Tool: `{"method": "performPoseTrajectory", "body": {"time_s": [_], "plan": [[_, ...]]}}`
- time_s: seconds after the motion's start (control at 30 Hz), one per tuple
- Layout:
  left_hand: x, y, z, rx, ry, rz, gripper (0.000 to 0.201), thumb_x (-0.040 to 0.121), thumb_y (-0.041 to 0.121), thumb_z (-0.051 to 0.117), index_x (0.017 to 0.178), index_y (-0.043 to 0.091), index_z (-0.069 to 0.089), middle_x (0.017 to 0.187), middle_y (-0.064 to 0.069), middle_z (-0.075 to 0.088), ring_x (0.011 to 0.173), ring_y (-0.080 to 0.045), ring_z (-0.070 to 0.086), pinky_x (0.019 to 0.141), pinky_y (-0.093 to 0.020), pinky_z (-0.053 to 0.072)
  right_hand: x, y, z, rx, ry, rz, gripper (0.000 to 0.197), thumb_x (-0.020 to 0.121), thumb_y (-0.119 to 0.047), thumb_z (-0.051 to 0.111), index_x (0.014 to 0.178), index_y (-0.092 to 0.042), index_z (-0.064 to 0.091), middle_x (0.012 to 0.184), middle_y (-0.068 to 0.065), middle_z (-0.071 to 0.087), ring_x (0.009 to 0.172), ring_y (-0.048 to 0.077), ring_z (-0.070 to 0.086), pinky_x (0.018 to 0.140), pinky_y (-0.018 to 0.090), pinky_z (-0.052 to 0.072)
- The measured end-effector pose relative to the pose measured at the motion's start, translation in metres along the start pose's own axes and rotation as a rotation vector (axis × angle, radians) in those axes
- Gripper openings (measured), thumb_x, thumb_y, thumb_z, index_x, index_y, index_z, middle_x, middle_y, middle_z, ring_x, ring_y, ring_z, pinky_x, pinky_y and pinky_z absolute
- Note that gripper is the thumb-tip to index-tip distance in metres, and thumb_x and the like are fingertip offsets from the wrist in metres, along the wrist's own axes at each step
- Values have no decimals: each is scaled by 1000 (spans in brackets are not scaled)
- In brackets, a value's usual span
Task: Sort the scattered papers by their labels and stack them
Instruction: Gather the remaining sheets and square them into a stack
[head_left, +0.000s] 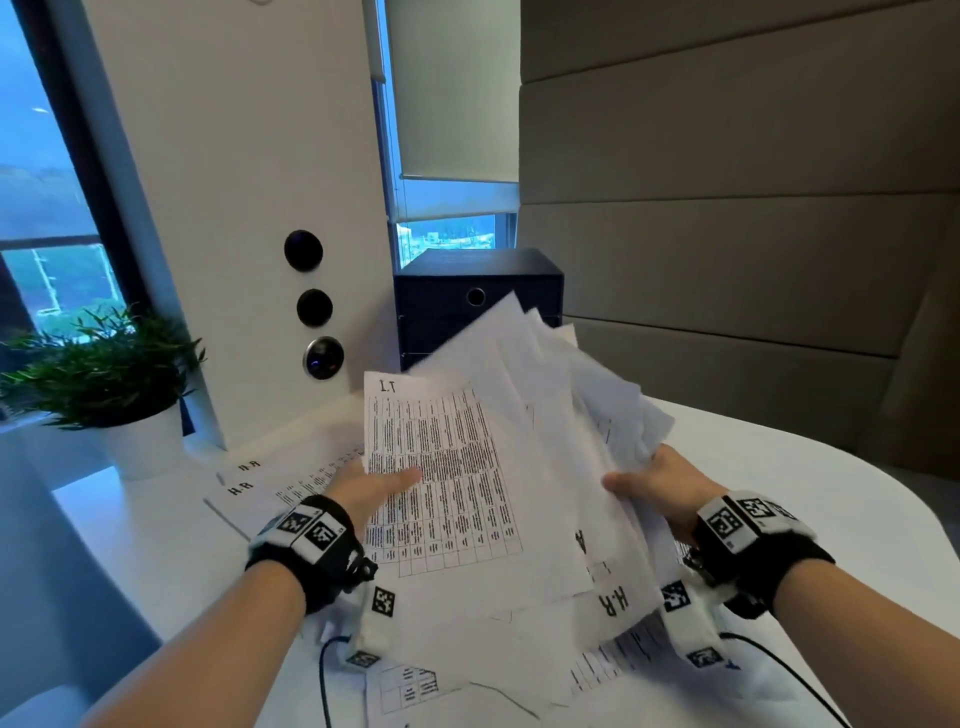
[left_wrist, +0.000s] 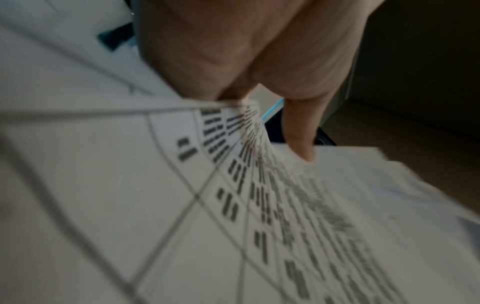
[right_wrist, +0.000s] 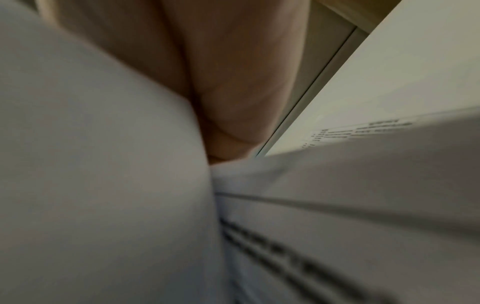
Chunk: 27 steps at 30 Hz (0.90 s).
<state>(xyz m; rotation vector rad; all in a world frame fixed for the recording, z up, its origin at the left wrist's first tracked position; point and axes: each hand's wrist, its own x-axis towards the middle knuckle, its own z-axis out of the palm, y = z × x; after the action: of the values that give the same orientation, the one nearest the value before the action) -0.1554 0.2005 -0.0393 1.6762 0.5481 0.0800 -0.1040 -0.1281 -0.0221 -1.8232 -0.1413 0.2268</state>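
A loose bundle of white printed papers (head_left: 524, 415) is held up over the table, fanned and tilted. Its front sheet (head_left: 441, 478) carries a table of text and the label "I.T" at its top left. My left hand (head_left: 374, 491) pinches that sheet's left edge, thumb on the print; the left wrist view shows my left thumb (left_wrist: 301, 131) lying on the printed sheet (left_wrist: 233, 205). My right hand (head_left: 660, 488) grips the bundle's right edge; in the right wrist view blurred paper (right_wrist: 103, 164) covers the fingers. Sheets labelled "H.R" (head_left: 244, 480) lie flat at the left.
More sheets, one marked "H.R" (head_left: 615, 600), lie on the white table (head_left: 779, 467) under the bundle and near its front edge. A potted plant (head_left: 104, 374) stands at the left. A dark drawer box (head_left: 478, 301) sits behind the papers by the white column.
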Motion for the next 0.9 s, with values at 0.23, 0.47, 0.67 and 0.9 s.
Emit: {"method": "performPoseTrajectory", "body": {"time_s": [0.23,0.47,0.67,0.9], "plan": [[70,-30,-23,-75,-78,68,101,46,51,92,133,29,46,134,-7,57,121,-31,55,97,-61,42,-15,-6,-4,257,8,-123,25,84,6,63,107,-2,62,81,10,76,70,25,73,54,31,57],[-13,38,-6,-54,71,358,94,48,50,91,129,22,52,125,2,62,119,-23,56,100,-51,42,-17,-45,2,269,153,-336,23,75,-3,76,97,-1,71,93,17,74,87,33,72,82,58,55],[-70,113,9,-159,427,754,53,75,27,79,121,16,55,109,12,61,108,-13,56,96,-27,43,-30,-97,12,369,239,-641,21,79,-1,74,99,-6,71,97,7,75,93,24,72,82,41,57],[-79,93,19,-138,415,767,60,73,16,80,124,13,49,104,9,63,89,-4,63,74,-9,47,-37,-72,16,396,100,-533,45,71,-29,80,109,-11,64,102,0,73,101,17,68,102,48,46]]}}
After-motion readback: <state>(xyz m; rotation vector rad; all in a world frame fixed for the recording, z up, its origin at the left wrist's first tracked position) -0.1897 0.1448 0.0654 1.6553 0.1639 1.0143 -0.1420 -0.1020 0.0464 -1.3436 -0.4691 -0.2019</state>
